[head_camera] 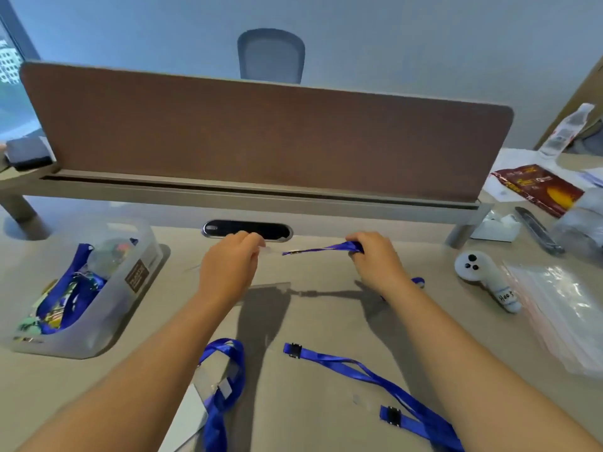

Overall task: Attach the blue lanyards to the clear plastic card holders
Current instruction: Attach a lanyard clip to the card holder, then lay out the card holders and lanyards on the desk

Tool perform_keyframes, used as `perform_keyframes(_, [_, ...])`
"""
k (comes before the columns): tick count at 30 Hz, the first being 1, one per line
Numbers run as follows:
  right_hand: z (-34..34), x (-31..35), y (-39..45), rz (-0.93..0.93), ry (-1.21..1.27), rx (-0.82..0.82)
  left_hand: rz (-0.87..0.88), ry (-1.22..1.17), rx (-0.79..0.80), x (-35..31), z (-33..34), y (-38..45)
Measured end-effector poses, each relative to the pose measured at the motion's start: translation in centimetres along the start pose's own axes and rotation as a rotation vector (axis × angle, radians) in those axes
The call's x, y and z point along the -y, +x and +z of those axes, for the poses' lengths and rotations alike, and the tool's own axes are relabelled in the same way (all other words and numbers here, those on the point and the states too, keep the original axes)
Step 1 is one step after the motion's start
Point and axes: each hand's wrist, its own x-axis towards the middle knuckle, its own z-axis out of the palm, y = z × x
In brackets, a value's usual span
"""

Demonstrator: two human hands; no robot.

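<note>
Above the beige bench (326, 321), a left hand (228, 265) pinches a clear plastic card holder (270, 288) while the right hand (375, 259) grips a blue ribbon lanyard (326, 248), whose small clip could miss the barely visible slot.

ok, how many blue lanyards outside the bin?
3 clearly. One held in the right hand, one near the left forearm with a card holder, one lying near the right forearm. The bin holds more, uncountable.
</note>
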Motion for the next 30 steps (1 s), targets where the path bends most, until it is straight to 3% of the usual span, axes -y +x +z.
perform_keyframes(3, [3.9,-0.6,-0.6,0.054,-0.048,0.3,-0.101,-0.015,0.108,2.1,2.2,-1.9])
perform_keyframes(7, [7.1,-0.5,-1.2,0.041,-0.001,0.389,-0.138,0.004,0.212,3.3,3.5,-2.9])
perform_keyframes(12, [11.0,-1.9,-2.2,0.118,-0.201,0.584,-0.202,0.055,0.478,4.7,4.4,-4.5])
perform_keyframes(15, [12.5,-2.5,-2.3,0.109,-0.307,0.546,-0.276,0.08,0.699,6.2,5.2,-6.1])
perform_keyframes(17, [12.8,-2.7,-1.9,0.108,-0.321,0.532,-0.313,0.071,0.748,6.9,5.7,-6.6])
perform_keyframes(21, [13.0,-3.3,-0.8,0.109,-0.322,0.485,-0.345,0.012,0.724,7.7,6.2,-5.8])
perform_keyframes(25, [13.0,-3.4,-0.2,0.097,-0.345,0.372,-0.346,0.13,0.698,8.4,7.1,-4.8])
perform_keyframes(30, [13.9,-3.6,-0.2,0.106,-0.424,0.399,-0.36,0.168,0.666,8.7,7.8,-5.3])
